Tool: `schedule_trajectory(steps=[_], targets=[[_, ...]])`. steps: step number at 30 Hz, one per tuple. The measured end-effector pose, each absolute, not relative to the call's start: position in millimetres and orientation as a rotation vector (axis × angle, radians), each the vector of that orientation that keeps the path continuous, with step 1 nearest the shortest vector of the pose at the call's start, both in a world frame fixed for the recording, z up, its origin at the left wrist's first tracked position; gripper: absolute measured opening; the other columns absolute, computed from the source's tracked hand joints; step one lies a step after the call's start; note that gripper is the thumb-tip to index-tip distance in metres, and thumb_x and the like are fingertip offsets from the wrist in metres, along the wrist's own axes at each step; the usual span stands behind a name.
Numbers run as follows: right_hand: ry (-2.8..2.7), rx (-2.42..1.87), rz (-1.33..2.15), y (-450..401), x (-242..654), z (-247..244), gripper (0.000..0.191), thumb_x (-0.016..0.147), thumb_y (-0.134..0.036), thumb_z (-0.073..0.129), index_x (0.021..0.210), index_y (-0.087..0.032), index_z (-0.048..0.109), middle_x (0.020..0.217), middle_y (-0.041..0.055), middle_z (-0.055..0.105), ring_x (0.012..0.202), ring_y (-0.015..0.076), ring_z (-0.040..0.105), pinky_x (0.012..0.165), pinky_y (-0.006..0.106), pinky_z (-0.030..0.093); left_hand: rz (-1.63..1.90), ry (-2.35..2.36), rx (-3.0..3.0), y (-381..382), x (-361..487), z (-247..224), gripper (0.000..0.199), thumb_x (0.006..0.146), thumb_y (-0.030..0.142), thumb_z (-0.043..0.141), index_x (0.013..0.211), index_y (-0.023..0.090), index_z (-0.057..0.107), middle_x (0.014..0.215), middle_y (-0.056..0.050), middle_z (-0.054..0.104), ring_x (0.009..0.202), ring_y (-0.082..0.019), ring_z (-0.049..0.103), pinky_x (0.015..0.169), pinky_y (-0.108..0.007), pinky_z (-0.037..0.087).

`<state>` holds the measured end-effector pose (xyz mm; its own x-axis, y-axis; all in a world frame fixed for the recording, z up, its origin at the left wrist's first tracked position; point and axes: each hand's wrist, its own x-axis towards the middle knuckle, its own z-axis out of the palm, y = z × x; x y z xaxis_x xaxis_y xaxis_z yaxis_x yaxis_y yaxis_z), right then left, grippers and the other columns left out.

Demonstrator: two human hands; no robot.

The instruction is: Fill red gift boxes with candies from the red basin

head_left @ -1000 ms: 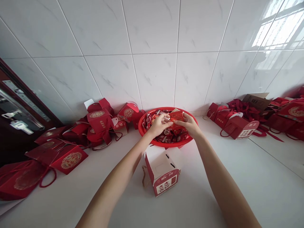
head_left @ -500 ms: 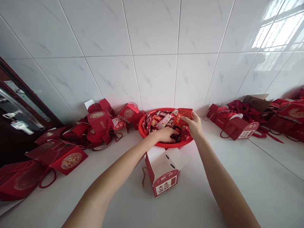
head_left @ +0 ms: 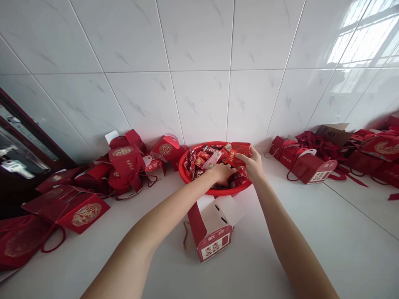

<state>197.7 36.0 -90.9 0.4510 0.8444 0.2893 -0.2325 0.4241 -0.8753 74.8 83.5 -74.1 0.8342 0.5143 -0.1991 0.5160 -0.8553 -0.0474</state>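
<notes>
A red plastic basin (head_left: 184,177) against the tiled wall is heaped with wrapped sweets (head_left: 213,161). My left hand (head_left: 223,173) reaches into the heap with its fingers apart, some of the fingertips hidden among the sweets. At the basin's right side, my right hand (head_left: 254,164) is closed on a red packet (head_left: 236,156), thumb on top; its other fingers are mostly hidden. In front of the basin stands a red and white gift box (head_left: 215,243), its top open and white inside, with a cord at its side.
Several red gift boxes (head_left: 126,160) are piled left, against the wall. More red boxes (head_left: 313,168) lie right, beside red ribbons (head_left: 314,143) and a brown open carton (head_left: 333,135). A dark cabinet with keys (head_left: 17,168) edges the far left. All rest on a white surface (head_left: 262,257).
My left hand has risen slightly within the heap, its fingers spread more. My right hand stays at the packet. The whole view has shifted a little.
</notes>
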Motion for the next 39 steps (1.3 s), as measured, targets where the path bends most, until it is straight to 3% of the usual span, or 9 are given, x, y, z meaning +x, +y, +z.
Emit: schedule_trajectory(steps=[8,14,26,32,39], targets=[[-0.838,-0.876,0.804,33,196,-87,0.034,0.056,-0.027,0.084,0.084,-0.021,0.064,0.077,-0.0006,0.074,0.071,0.0190,0.068,0.069,0.034,0.057,-0.303,0.846,3.094,80,72,-73,0.025,0.087,0.020,0.061,0.112,0.025,0.066,0.109,-0.008,0.075,0.110,-0.030,0.068,0.103,-0.045,0.043],[-0.859,-0.901,0.791,32,196,-87,0.032,0.058,-0.028,0.081,0.084,-0.022,0.063,0.077,-0.0013,0.073,0.071,0.0196,0.068,0.069,0.035,0.057,-0.307,0.865,3.095,74,78,-77,0.030,0.080,0.024,0.069,0.109,0.020,0.066,0.104,-0.013,0.076,0.104,-0.034,0.069,0.108,-0.054,0.038],[-0.876,-0.916,0.777,33,196,-89,0.031,0.059,-0.028,0.080,0.085,-0.022,0.065,0.078,-0.0007,0.075,0.072,0.0204,0.068,0.068,0.034,0.056,-0.203,0.865,2.938,86,71,-82,0.037,0.079,0.017,0.063,0.116,0.019,0.066,0.113,-0.011,0.075,0.113,-0.034,0.067,0.108,-0.051,0.040],[-0.879,-0.911,0.777,30,194,-86,0.030,0.059,-0.029,0.080,0.083,-0.022,0.064,0.076,-0.0016,0.074,0.070,0.0191,0.067,0.067,0.033,0.055,-0.055,0.925,2.833,85,73,-85,0.042,0.072,0.007,0.060,0.110,0.020,0.069,0.108,-0.009,0.077,0.111,-0.031,0.068,0.105,-0.046,0.044],[-0.763,-0.870,0.739,31,195,-86,0.029,0.059,-0.028,0.080,0.080,-0.023,0.061,0.073,-0.0027,0.071,0.068,0.0189,0.065,0.067,0.034,0.056,0.352,0.964,2.547,101,56,-77,0.025,0.071,0.012,0.052,0.079,0.021,0.075,0.083,-0.001,0.078,0.084,-0.021,0.072,0.078,-0.028,0.055]])
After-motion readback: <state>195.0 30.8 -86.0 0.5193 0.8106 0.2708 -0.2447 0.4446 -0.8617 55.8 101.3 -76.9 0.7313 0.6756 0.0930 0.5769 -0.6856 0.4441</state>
